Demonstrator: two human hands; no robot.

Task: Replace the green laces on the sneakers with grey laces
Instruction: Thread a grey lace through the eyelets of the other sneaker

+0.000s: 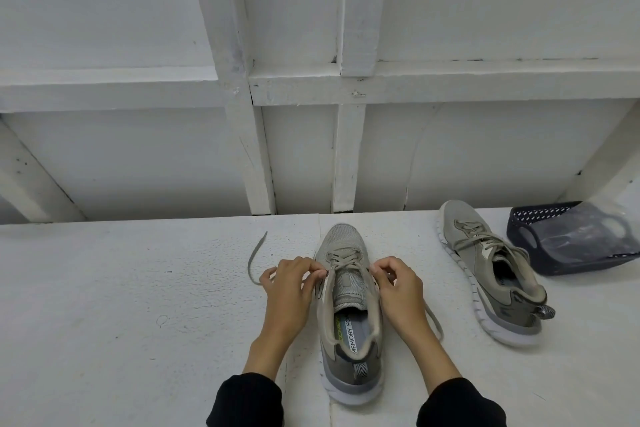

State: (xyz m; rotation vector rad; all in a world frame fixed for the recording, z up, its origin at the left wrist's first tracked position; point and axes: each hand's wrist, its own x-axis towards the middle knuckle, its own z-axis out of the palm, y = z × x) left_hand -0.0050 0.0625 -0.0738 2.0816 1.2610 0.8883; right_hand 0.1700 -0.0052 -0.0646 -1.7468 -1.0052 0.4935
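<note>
Your left hand (289,282) and right hand (398,284), fingers curled, each pinch the grey lace (256,258) at the eyelets of the near sneaker (348,308) standing between them; one lace end trails left, the other right; two sneakers in all, the second sneaker (491,274) laced, near one dark basket (568,241); the white table (121,305) lies bare leftward, its far edge just past the toe

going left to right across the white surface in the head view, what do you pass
loose end of grey-green lace → left hand → upright grey mesh sneaker → right hand → second grey sneaker tipped on its side → dark plastic basket with clear bag
</note>
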